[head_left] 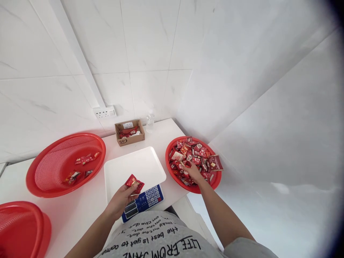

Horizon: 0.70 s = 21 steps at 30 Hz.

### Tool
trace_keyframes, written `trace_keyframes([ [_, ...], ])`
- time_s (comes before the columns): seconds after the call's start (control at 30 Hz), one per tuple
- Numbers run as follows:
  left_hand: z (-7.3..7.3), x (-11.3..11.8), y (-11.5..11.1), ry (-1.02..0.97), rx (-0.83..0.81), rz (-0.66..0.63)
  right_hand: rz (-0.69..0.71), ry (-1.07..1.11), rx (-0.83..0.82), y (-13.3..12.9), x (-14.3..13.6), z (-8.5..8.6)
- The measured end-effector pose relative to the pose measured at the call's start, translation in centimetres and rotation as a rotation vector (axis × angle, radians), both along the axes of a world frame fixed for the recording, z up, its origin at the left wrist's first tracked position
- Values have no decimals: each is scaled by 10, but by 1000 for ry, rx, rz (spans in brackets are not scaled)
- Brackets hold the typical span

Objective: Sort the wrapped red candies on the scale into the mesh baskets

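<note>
My left hand is closed on small red snack packets, held above the front edge of a white weighing tray. Below that hand lies the scale's blue keypad panel, partly covered by the fingers. My right hand reaches into a round red basket full of red and brown wrapped snacks. Its thumb and fingers pinch a red-and-white snack packet on the pile, partly hidden by the hand. A larger flat brown-red packet overhangs the basket's right rim.
A large red basket on the left holds several packets. Another red basket stands nearer at lower left. At the back are a small cardboard box with red packets and a clear bottle. White walls border the table.
</note>
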<state>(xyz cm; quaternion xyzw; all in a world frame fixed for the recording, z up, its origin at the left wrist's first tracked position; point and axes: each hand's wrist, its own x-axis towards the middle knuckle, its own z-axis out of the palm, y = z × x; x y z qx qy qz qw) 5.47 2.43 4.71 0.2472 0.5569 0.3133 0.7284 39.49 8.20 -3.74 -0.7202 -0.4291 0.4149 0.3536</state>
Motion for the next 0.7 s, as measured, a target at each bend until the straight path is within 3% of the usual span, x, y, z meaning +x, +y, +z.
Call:
trace_keyframes([
  [0.1,0,-2,-1,0,-4,6,-74,132,40,-3,11,15],
  [0.23,-1,-3,-2,-8,-7,-13,-93,96,66,-6,17,25],
  [0.37,-3,-4,0,-16,-15,-31,-79,-19,66,-8,17,26],
  [0.53,-4,-3,4,-12,-19,-38,-119,-226,-48,-8,13,24],
  [0.7,-3,-1,4,-16,-21,-52,-148,-292,-86,-2,11,18],
])
